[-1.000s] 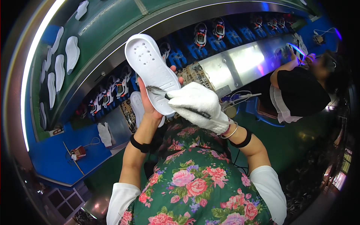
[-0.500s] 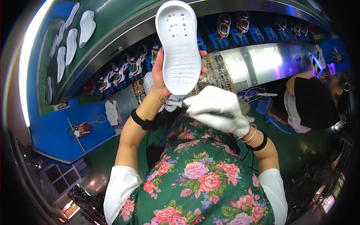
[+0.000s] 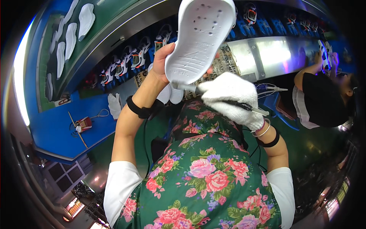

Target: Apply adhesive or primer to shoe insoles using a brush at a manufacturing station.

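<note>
A white shoe sole (image 3: 202, 38), with small holes at its toe end and ridges toward the heel, is held up in front of me. My bare left hand (image 3: 164, 61) grips its left edge, with fingertips showing past its right side; the rest of the fingers are hidden behind it. My right hand (image 3: 230, 99), in a white knit glove, is closed around the dark handle of a brush (image 3: 186, 87). Its pale tip meets the heel end of the sole, which is tilted to the right. Below the sole, more white soles (image 3: 176, 95) lie close to my apron.
Several white soles (image 3: 71, 40) lie on a green surface at upper left. Shoes on blue holders (image 3: 138, 58) line the conveyor behind a metal panel (image 3: 274, 57). A blue table (image 3: 53, 129) carries a white glove (image 3: 114, 106) and a small red object (image 3: 84, 124). A co-worker (image 3: 324, 97) sits at right.
The sole has moved up and right and now tilts to the right. My right hand has shifted slightly up and right, bringing the brush tip against the sole's heel edge.
</note>
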`<state>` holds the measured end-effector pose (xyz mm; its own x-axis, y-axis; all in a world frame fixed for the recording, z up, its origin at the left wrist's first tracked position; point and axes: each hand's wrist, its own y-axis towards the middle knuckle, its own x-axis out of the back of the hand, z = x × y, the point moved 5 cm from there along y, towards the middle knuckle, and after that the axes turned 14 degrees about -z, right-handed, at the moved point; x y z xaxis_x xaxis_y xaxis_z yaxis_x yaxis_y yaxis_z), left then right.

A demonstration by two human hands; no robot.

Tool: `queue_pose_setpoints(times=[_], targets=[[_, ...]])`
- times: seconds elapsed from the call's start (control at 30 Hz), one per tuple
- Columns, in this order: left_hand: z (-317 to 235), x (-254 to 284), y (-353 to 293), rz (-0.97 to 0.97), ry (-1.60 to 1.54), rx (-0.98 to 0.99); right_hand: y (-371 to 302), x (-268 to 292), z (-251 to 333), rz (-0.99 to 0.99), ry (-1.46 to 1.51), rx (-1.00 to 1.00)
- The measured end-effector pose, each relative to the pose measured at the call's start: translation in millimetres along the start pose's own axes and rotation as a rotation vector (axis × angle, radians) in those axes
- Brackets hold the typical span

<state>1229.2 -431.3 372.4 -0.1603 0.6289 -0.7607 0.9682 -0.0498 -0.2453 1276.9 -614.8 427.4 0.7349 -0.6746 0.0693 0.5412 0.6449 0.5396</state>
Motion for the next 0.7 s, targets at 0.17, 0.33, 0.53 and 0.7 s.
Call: queue_pose_setpoints(times=[0.17,0.33,0.53,0.7], targets=[[-7,-5,7,-0.012,0.077,0.001,-17,-14,7,0.053,-0.267,0.357],[-10,-3,10,0.185,-0.079,-0.005,-14,-12,9,0.046,0.037,0.06],[-3,-2,15,0.105,-0.142,-0.036,-11,-15,3,-0.034,0.002,-0.065],[-1,4,13,0.137,-0.271,-0.044,-12,-5,-18,-0.177,0.08,-0.308]])
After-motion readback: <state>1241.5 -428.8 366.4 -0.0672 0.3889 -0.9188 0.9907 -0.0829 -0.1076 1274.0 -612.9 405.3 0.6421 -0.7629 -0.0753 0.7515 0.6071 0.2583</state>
